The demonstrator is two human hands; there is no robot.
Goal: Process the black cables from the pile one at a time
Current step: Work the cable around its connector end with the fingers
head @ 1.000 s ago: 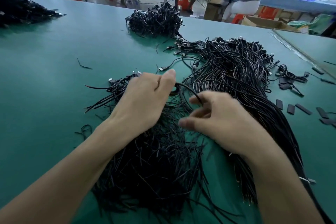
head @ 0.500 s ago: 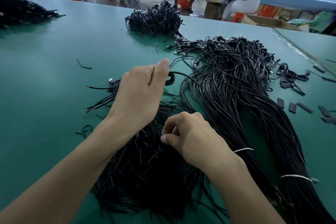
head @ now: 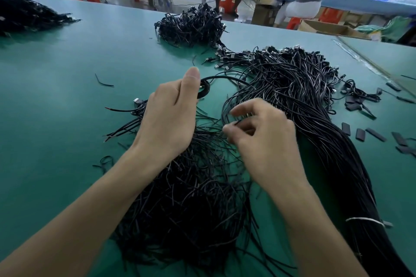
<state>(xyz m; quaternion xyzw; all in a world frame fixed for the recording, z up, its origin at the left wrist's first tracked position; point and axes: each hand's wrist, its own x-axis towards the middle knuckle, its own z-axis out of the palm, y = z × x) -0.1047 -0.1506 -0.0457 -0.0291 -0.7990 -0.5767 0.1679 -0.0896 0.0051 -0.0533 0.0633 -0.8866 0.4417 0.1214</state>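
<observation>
The left hand point(head: 171, 119), left of centre, has its grip closed on a small black ring point(head: 204, 92). The thumb lies along the ring and the other fingers are hidden beneath. One cable point(head: 225, 78) arcs out of the ring toward the right. At lower centre the right hand point(head: 263, 141) pinches a thin cable end between thumb and forefinger; I cannot tell whether it belongs to that same cable.

This looks like a threading or winding step. To do it well, hold the ring steady and draw only the pinched strand. Lift it so its neighbours in the bundle of black cables point(head: 299, 96) at right are not dragged along. The loose heap point(head: 191, 204) of cut ends under both wrists could snag, so it is better to work above it.

The widest stretch of bare counter point(head: 56, 137) shows at the left of the frame, with a short offcut point(head: 104, 82) lying on it and a dark pile point(head: 24, 16) at upper left. A far pile point(head: 191, 26) sits at upper centre, well apart from the hands. The right side is crowded. Black sleeve pieces point(head: 360, 134) lie scattered beside the bundle, and a seam in the counter runs diagonally at upper right. A finished cable would travel most easily to the left.
</observation>
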